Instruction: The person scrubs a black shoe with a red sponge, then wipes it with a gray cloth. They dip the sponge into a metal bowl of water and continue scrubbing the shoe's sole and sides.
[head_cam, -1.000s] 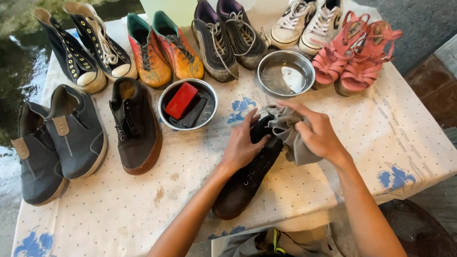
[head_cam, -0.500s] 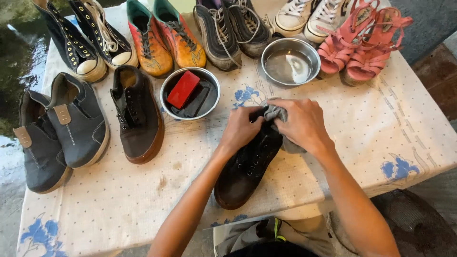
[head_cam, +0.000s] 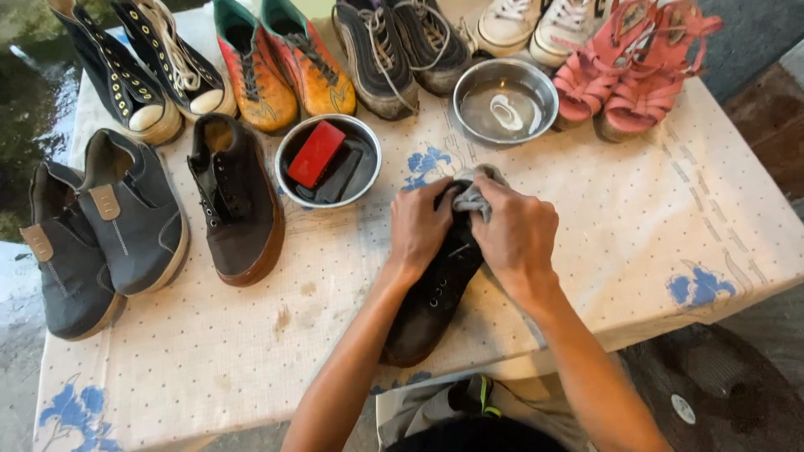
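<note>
Black shoe (head_cam: 431,297) toe reaches tabletop (head_cam: 670,218) near edge. Left hand (head_cam: 419,228) grips shoe; right hand (head_cam: 515,234) clenches grey cloth (head_cam: 471,197).

Both hands cover the heel end of the dark shoe (head_cam: 435,289), and the right hand (head_cam: 517,237) buries most of the grey cloth (head_cam: 474,194). The white sneakers (head_cam: 536,21) and black high-tops (head_cam: 138,71) run off the top edge.
</note>
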